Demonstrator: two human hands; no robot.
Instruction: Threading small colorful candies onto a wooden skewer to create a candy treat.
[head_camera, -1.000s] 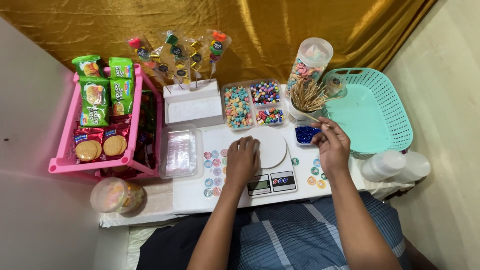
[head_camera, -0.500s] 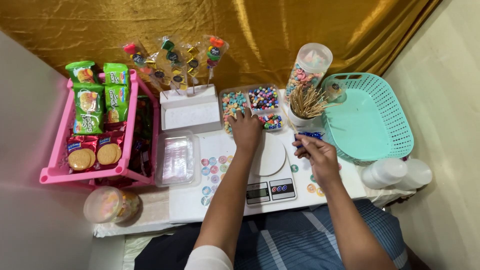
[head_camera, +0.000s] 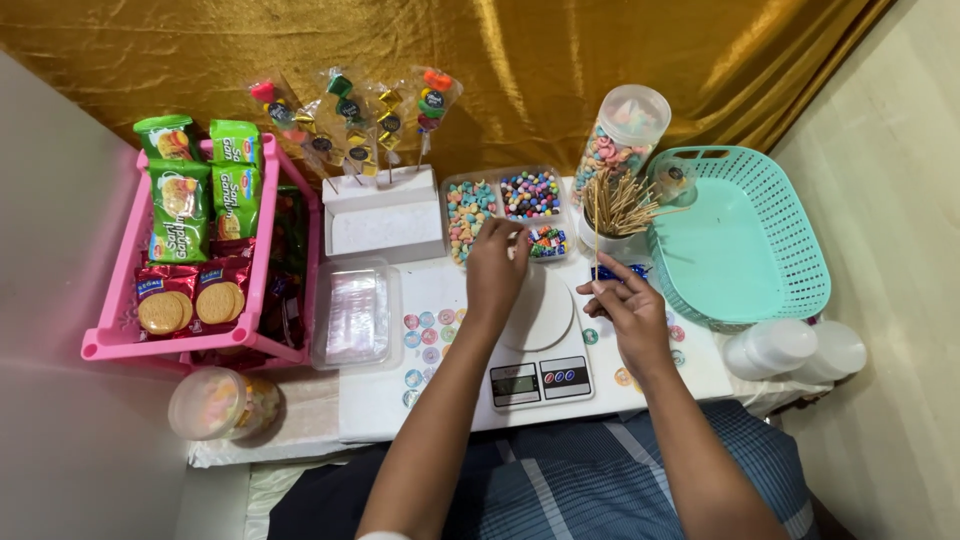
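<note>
At the far left of the frame we see the pink plastic rack (head_camera: 110, 345) stocked with green snack packets and red biscuit packs, and below it a clear lidded tub (head_camera: 222, 402) of pastel sweets. Right of the rack lies an empty clear plastic box (head_camera: 352, 315). Above it, the white foam stand (head_camera: 383, 212) already carries several wrapped candy skewers (head_camera: 345, 110), so we judge a good few are done.

At centre, our left hand (head_camera: 497, 268) reaches over the clear divided tray of coloured candies (head_camera: 505, 208), fingertips pinched close above it; whether its grip holds a piece we cannot tell. The white digital kitchen scale (head_camera: 538, 345) sits bare on the counter (head_camera: 690, 365).

Our right hand (head_camera: 628, 312) pinches one thin wooden skewer (head_camera: 597, 240) upright, with no candy on it. The cup of wooden skewers (head_camera: 618, 208) stands just behind, and the teal plastic basket (head_camera: 745, 245) at right is empty.
</note>
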